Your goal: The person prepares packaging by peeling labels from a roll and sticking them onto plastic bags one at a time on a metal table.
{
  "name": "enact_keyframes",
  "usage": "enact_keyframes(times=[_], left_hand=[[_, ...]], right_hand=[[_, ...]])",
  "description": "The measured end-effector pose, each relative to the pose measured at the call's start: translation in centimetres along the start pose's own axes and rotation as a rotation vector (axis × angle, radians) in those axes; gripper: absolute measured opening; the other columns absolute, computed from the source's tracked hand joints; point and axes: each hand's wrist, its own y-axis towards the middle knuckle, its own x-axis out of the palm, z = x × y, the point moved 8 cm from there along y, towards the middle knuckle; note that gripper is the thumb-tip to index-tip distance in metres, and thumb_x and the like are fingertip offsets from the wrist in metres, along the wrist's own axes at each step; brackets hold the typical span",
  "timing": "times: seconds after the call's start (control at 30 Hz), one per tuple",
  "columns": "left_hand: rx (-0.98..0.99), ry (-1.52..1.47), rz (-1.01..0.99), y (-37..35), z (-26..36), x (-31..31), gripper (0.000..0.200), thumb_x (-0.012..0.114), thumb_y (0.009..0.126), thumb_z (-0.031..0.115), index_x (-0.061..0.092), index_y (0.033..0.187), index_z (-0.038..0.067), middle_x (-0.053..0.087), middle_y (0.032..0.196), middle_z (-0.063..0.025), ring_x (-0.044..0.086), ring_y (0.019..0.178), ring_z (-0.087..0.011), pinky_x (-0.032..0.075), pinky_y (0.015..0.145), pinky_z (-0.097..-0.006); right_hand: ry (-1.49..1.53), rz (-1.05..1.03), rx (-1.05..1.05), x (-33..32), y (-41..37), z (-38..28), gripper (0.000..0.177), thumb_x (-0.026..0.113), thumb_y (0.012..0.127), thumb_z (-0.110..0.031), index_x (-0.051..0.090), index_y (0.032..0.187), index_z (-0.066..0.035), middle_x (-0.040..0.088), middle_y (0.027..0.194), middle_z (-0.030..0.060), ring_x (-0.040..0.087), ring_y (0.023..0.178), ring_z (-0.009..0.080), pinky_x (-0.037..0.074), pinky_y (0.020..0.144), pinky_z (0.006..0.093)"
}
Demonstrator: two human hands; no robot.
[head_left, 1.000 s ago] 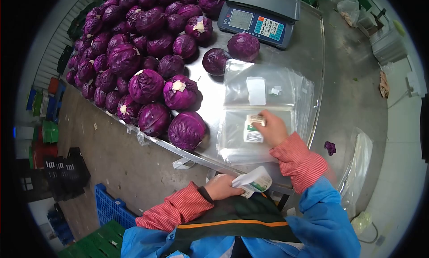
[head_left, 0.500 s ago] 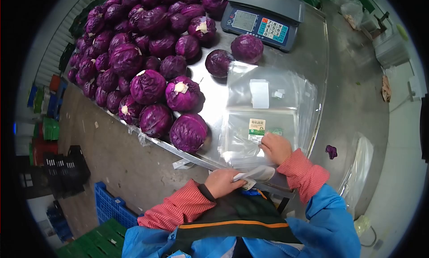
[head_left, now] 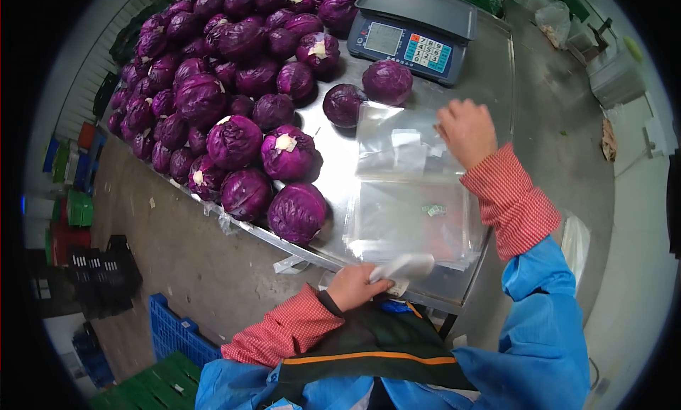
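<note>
My left hand (head_left: 356,288) is closed round a curled white strip of labels (head_left: 406,267) at the front edge of the metal table. Above the upper right part of the stacked clear plastic bags (head_left: 397,211) is my right hand (head_left: 468,132), its fingers bent and slightly blurred; what they hold, if anything, cannot be made out. White paper pieces (head_left: 408,152) show through the upper bags, and a small green print (head_left: 435,210) shows lower down. Two red cabbages (head_left: 387,82) lie just behind the bags.
A large pile of red cabbages (head_left: 201,98) covers the table's left side. At the back stands a digital scale (head_left: 408,45). The metal table's rim (head_left: 284,245) runs along the front. Below left are a blue pallet (head_left: 181,332) and black crates (head_left: 106,279).
My right hand has moved up and to the right, away from the lower bags. The printed label that was beside its fingers no longer shows there. My left hand stays nearly in place.
</note>
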Motion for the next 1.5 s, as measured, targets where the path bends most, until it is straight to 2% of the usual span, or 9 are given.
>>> enact_keyframes(times=[0.13, 0.27, 0.37, 0.47, 0.5, 0.63, 0.83, 1.2, 1.5], left_hand=[[-0.084, -0.340, -0.023, 1.7, -4.1, 0.4, 0.038, 0.072, 0.089, 0.038, 0.072, 0.107, 0.004, 0.073, 0.091, -0.0153, 0.071, 0.086, -0.0254, 0.053, 0.079, -0.0368], [-0.083, -0.449, -0.135, 2.2, -3.5, 0.1, 0.040, 0.072, 0.091, 0.021, 0.062, 0.125, 0.002, 0.069, 0.111, -0.0084, 0.066, 0.098, -0.0193, 0.052, 0.088, -0.0342], [-0.113, 0.278, 0.051, 1.2, 2.2, -4.0, 0.044, 0.074, 0.089, 0.022, 0.059, 0.126, 0.002, 0.066, 0.111, -0.0136, 0.066, 0.094, -0.0325, 0.051, 0.089, -0.0409], [0.383, 0.458, 0.535, 0.0, 9.7, -7.8, 0.043, 0.074, 0.088, 0.023, 0.060, 0.122, 0.002, 0.063, 0.109, -0.0194, 0.062, 0.090, -0.0429, 0.050, 0.088, -0.0460], [0.562, 0.465, 0.556, 0.5, 9.4, -7.5, 0.038, 0.072, 0.090, 0.023, 0.060, 0.120, 0.001, 0.065, 0.098, -0.0139, 0.064, 0.084, -0.0298, 0.051, 0.082, -0.0388], [0.083, -0.334, 0.350, 4.6, 0.6, -4.2, 0.019, 0.067, 0.096, 0.021, 0.062, 0.094, 0.003, 0.058, 0.077, 0.0029, 0.049, 0.074, -0.0047, 0.045, 0.068, -0.0233], [-0.134, -0.833, 0.383, 3.8, -1.9, -1.4, 0.031, 0.067, 0.097, 0.026, 0.054, 0.074, 0.008, 0.057, 0.073, 0.0033, 0.048, 0.067, -0.0054, 0.042, 0.061, -0.0248], [-0.203, -1.118, 0.498, 3.2, -2.3, -1.9, 0.028, 0.060, 0.101, 0.031, 0.056, 0.082, 0.010, 0.053, 0.074, 0.0038, 0.049, 0.070, -0.0051, 0.042, 0.063, -0.0240], [-0.327, -1.231, 0.200, 2.0, -2.0, -1.6, 0.016, 0.052, 0.094, 0.013, 0.059, 0.106, 0.004, 0.062, 0.089, -0.0022, 0.059, 0.069, -0.0084, 0.046, 0.053, -0.0205]], right_hand=[[0.333, 0.112, -0.010, -5.0, -2.3, -4.1, 0.052, 0.079, 0.077, -0.031, 0.060, 0.118, -0.007, 0.059, 0.105, 0.0137, 0.059, 0.096, 0.0337, 0.047, 0.082, 0.0422], [1.130, -0.399, -0.032, -0.1, -9.6, -11.8, 0.046, 0.074, 0.083, -0.030, 0.060, 0.116, -0.002, 0.063, 0.114, 0.0223, 0.061, 0.106, 0.0388, 0.048, 0.087, 0.0439], [1.314, -0.441, 0.214, 2.5, -12.0, -12.0, 0.034, 0.071, 0.085, -0.025, 0.062, 0.108, -0.001, 0.066, 0.096, 0.0216, 0.066, 0.090, 0.0373, 0.051, 0.077, 0.0416], [1.324, -0.353, 0.292, 2.3, -12.9, -11.8, 0.026, 0.069, 0.086, -0.021, 0.063, 0.101, -0.001, 0.066, 0.084, 0.0196, 0.066, 0.079, 0.0382, 0.051, 0.069, 0.0411], [1.272, -0.318, 0.293, 2.0, -13.0, -11.9, 0.024, 0.069, 0.087, -0.021, 0.063, 0.099, -0.001, 0.066, 0.084, 0.0187, 0.066, 0.078, 0.0380, 0.051, 0.068, 0.0416], [0.943, -0.123, 0.227, 0.2, -12.9, -12.6, 0.018, 0.067, 0.088, -0.019, 0.061, 0.092, -0.003, 0.065, 0.083, 0.0149, 0.065, 0.074, 0.0361, 0.051, 0.063, 0.0431], [0.629, 0.048, 0.142, -0.8, -14.2, -12.8, 0.013, 0.064, 0.090, -0.017, 0.061, 0.091, -0.004, 0.065, 0.081, 0.0114, 0.065, 0.070, 0.0334, 0.051, 0.060, 0.0420], [1.052, -0.378, 0.352, 1.9, -14.0, -15.4, 0.031, 0.068, 0.087, -0.025, 0.061, 0.109, -0.004, 0.067, 0.088, 0.0185, 0.066, 0.083, 0.0389, 0.053, 0.071, 0.0444], [0.865, -0.018, 0.201, 0.0, -14.2, -15.7, 0.014, 0.063, 0.088, -0.016, 0.061, 0.096, -0.004, 0.065, 0.082, 0.0151, 0.066, 0.075, 0.0348, 0.053, 0.062, 0.0436]])
